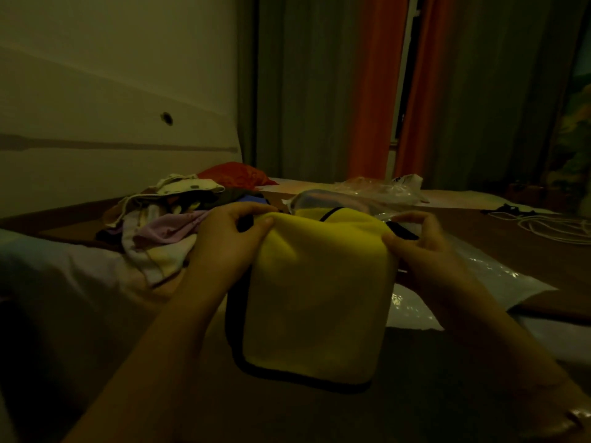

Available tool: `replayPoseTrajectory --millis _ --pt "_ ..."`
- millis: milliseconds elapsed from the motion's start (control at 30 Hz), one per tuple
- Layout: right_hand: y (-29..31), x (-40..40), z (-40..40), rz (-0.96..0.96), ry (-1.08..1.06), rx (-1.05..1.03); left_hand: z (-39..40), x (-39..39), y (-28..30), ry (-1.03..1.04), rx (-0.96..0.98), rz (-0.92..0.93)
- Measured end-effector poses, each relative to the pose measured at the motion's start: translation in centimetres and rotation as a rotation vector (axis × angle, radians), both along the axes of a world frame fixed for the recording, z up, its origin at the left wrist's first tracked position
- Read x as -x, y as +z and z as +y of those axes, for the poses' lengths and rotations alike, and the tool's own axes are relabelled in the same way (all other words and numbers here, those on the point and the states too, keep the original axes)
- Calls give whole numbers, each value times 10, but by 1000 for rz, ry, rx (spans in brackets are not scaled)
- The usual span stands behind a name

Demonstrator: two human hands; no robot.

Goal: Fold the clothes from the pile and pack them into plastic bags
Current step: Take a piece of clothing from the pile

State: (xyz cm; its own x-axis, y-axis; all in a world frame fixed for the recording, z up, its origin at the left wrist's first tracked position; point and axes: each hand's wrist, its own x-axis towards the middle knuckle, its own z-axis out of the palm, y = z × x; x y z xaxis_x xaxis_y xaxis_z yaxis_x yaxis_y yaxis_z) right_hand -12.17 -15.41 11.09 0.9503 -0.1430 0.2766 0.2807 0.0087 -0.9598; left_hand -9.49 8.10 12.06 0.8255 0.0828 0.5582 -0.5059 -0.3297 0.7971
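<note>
- The left hand and the right hand each pinch a top corner of a soft yellow garment with dark edge trim, thumbs on the near face, fingers curled behind.
- The garment hangs at the centre of the frame, folded over at the top, its rounded trimmed hem pointing down toward the lower edge of the frame; its long axis looks roughly vertical, though it is nearly square.
- To fold it well, I judge both corners should stay level so the trim edges line up, then the cloth be laid flat on the dark bed surface before halving again.
- The loose pile of mixed pastel clothes lies at the middle left, just beyond the left hand.
- Clear crinkled plastic bags lie behind the garment at centre right; a clear plastic sheet lies beneath the right hand, likely the next bag.
- The dim light hides the fabric's seams.
</note>
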Motion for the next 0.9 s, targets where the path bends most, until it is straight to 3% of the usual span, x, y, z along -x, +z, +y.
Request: replayPoseTrajectory --millis 100,200,267,333,433,533,733,900 --pt "4 8 -4 -11 228 55 -2 3 3 -163 146 115" --pt "2 11 -9 65 284 337 -5 7 7 -369 106 283" --pt "-4 12 -13 100 228 642 -7 9 6 -464 -40 407" --pt "-12 12 -17 102 171 908 -12 11 2 -433 -316 472" --pt "-20 12 -23 57 108 1061 -25 12 -7 -348 -608 464" --pt "-21 11 -30 38 50 1099 -33 7 -12 -302 -709 391" --pt "-22 2 -51 -123 -211 981 -41 -1 -12 -286 -529 414" --pt "-31 -8 -55 -165 -165 778 -51 -6 -14 -306 -495 500"
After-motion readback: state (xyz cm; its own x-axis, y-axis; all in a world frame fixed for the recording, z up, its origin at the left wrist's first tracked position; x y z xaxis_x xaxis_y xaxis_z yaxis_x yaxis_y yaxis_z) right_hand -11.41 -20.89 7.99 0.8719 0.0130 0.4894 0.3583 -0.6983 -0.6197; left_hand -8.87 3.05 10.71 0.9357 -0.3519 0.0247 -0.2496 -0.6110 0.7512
